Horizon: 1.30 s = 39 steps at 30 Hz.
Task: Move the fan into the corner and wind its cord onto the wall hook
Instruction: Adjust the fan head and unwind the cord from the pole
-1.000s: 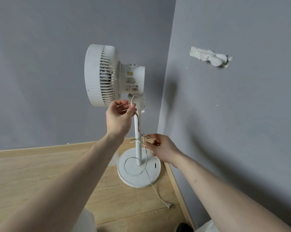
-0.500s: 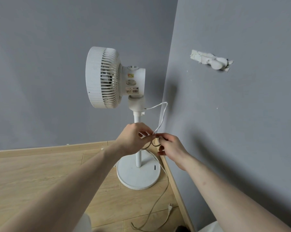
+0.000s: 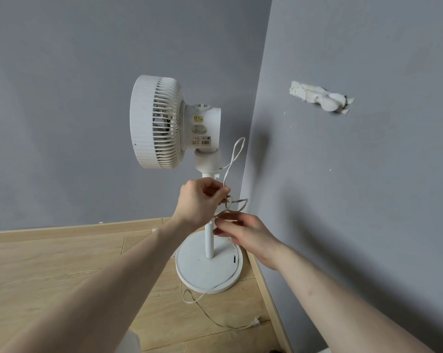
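left hand point(image 3: 198, 203): raised in front of the pole of the white plastic pedestal fan point(image 3: 174, 123), fingers curled together and pinched on the thin white power cord point(image 3: 237, 155), just below the fan's neck joint.
right hand point(image 3: 246, 234): lower, to the right of the fan's pole and above its base, fingertips closed on a strand of the same cord; blurred, so the exact grip cannot be told.
fan: upright in the corner where the two grey walls point(image 3: 368, 187) meet, its ribbed round head facing left, labels on the motor housing; text too small to read.
round white base point(image 3: 202, 271): flat on the light wooden plank floor point(image 3: 49, 263), near the wooden skirting on the fan's right.
cord: leaves the fan's neck, rises in a narrow loop to the right of the housing, drops to the left hand, forms small loops between the two hands; a further length runs over the base edge, loops on the floor in front of the fan.
white plug point(image 3: 255, 323): lying on the floor in front of the fan, near the right skirting.
white wall hook point(image 3: 322, 99): fixed on the right-hand wall, well apart from the fan, about level with its head; bare of cord.
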Each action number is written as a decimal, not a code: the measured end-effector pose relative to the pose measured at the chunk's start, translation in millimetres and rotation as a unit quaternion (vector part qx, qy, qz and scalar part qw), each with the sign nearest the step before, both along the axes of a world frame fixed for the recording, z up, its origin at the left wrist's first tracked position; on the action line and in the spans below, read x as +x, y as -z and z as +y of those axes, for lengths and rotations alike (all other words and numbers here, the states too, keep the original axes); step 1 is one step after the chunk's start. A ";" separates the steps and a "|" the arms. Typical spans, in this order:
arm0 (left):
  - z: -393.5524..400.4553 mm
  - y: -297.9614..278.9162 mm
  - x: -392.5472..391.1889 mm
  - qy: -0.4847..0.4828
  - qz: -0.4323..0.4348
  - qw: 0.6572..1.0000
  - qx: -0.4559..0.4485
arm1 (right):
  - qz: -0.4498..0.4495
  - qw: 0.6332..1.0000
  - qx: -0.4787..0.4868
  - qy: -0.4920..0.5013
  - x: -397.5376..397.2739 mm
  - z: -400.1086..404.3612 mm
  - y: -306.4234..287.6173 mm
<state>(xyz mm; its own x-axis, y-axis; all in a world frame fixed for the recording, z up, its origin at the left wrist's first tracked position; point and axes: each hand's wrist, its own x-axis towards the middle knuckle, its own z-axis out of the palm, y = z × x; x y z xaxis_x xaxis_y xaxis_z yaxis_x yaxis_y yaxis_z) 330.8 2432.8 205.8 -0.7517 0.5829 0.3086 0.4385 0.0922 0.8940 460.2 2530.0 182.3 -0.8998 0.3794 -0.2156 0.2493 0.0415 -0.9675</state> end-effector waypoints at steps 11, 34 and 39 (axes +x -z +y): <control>-5.3 -4.9 1.0 0.052 -0.057 0.997 0.017 | 0.043 0.997 0.023 0.056 5.8 2.0 -7.3; -6.8 -18.0 -7.1 -0.130 -0.049 0.983 0.116 | -0.183 0.943 0.172 0.220 29.2 68.3 47.1; -5.9 -26.8 1.4 0.003 -0.132 0.987 0.086 | -0.191 0.954 0.182 0.140 33.7 72.2 42.4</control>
<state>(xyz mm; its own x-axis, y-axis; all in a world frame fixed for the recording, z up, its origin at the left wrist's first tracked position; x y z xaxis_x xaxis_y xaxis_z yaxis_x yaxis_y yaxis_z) 332.3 2426.9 232.6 -0.8159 0.5438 0.1963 0.1873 -0.0726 0.9796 493.9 2602.2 139.9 -0.6345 0.7058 -0.3151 0.6311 0.2377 -0.7384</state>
